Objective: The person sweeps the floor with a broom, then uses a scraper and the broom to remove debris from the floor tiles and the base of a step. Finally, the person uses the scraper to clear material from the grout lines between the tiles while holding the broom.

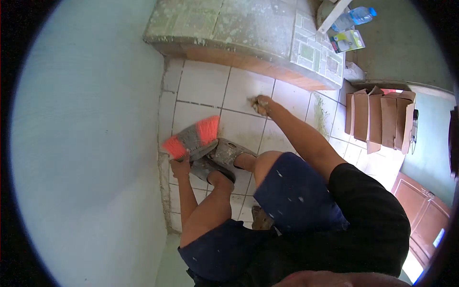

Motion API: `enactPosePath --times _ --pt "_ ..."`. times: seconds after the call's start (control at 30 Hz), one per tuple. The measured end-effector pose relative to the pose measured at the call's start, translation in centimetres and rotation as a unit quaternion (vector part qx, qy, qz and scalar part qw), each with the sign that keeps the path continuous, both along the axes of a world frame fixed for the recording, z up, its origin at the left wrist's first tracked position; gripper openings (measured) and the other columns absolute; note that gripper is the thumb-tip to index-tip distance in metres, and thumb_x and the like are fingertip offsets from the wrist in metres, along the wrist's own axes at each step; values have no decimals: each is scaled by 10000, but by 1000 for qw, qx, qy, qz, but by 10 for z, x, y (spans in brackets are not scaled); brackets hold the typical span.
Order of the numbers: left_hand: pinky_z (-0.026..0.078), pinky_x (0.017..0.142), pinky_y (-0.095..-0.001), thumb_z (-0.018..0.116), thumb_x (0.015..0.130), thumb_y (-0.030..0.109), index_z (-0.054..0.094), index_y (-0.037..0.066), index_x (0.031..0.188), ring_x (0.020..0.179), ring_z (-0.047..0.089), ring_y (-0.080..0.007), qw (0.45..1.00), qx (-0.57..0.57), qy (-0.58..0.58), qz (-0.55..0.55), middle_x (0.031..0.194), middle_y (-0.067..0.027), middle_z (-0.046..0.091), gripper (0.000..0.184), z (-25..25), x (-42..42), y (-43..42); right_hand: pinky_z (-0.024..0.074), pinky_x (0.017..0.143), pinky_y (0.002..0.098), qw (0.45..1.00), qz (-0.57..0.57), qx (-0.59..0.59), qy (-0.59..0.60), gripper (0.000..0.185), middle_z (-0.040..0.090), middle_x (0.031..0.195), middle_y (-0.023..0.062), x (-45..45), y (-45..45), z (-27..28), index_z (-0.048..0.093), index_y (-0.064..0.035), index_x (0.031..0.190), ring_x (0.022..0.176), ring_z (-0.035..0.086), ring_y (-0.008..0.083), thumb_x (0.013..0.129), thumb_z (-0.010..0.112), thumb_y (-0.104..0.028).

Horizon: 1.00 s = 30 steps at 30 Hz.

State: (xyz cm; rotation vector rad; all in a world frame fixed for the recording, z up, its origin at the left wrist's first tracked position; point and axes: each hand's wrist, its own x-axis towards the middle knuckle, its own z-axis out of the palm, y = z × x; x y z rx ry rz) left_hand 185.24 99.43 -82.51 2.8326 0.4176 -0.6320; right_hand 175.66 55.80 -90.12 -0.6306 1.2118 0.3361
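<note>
My left hand [180, 168] is closed at the lower edge of a broom head [196, 136] with orange-red and grey bristles. The bristles point up and away from my feet, and no handle can be made out. Out in front, my right hand [262, 105] reaches down to the white floor tiles [203, 76]. Its fingers are curled over a small pale yellowish wad, too small to name. Between my arms are my feet in dusty grey clogs [227, 153], right beside the broom head.
A plain pale wall [91, 119] rises close on my left. Ahead is a dusty tiled ledge [253, 33] carrying a plastic bottle [356, 18] and a printed packet [348, 41]. Brown cardboard boxes [382, 117] stand at the right. Greenish debris [320, 112] lies on the tiles.
</note>
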Motion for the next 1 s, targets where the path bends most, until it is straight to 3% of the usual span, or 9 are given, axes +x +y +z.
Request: enactPosePath --times 0.13,0.27,0.37,0.43,0.53,0.63,0.77,0.93,1.0 --pt "489 872 -418 868 652 509 513 -88 1118 1009 600 -341 970 -208 87 85 1119 -228 594 837 4 12 2 416 383 250 964 244 -91 50 248 603 712 68 -17 22 52 627 21 1000 486 530 132 962 463 -162" --pt "535 773 -400 890 684 340 464 -90 1166 924 623 -299 927 -348 24 137 1061 -189 598 774 25 29 -27 453 416 292 952 215 -204 -80 260 630 750 107 -4 37 129 655 23 1041 519 576 161 955 489 -158" --pt "551 629 -362 883 704 253 414 -85 1182 856 642 -265 913 -398 46 78 1024 -185 588 750 133 43 -93 454 402 359 903 325 -182 -216 173 578 746 112 24 30 184 615 13 946 518 577 190 938 540 -143" --pt "542 576 -337 872 716 236 409 -77 1175 799 651 -248 916 -398 29 42 1008 -182 595 723 182 57 -122 435 414 351 751 527 -250 -309 360 628 794 107 55 16 171 606 -51 1238 604 619 206 938 596 -250" --pt "529 510 -309 851 736 201 401 -60 1159 686 662 -225 919 -394 27 -20 955 -169 616 670 237 84 -154 461 470 342 626 624 -310 -351 611 599 770 91 93 5 251 546 -30 1306 657 626 202 859 694 -419" --pt "525 505 -309 820 768 188 437 -42 1128 615 664 -219 921 -384 29 -59 880 -142 645 573 305 102 -191 505 620 373 608 660 -343 -279 798 616 816 124 80 6 406 542 1 1307 716 631 224 757 748 -539" --pt "511 525 -295 759 833 233 587 19 1005 620 666 -194 908 -410 76 -42 824 -89 671 324 379 105 -240 512 734 408 556 627 -398 -373 920 615 960 175 74 3 447 536 30 1293 868 641 279 665 802 -588" --pt "503 577 -295 712 870 247 671 85 954 663 661 -167 887 -447 107 -44 861 -61 690 188 399 125 -289 534 765 391 325 380 -794 -345 680 557 1098 187 54 -13 418 568 -1 1229 1038 576 328 708 818 -360" --pt "500 588 -301 706 874 239 681 88 983 680 659 -163 872 -471 135 -4 869 -59 692 188 385 128 -297 526 789 419 367 351 -792 -338 606 559 1102 190 50 -21 409 568 -16 1211 1050 574 347 727 789 -306"
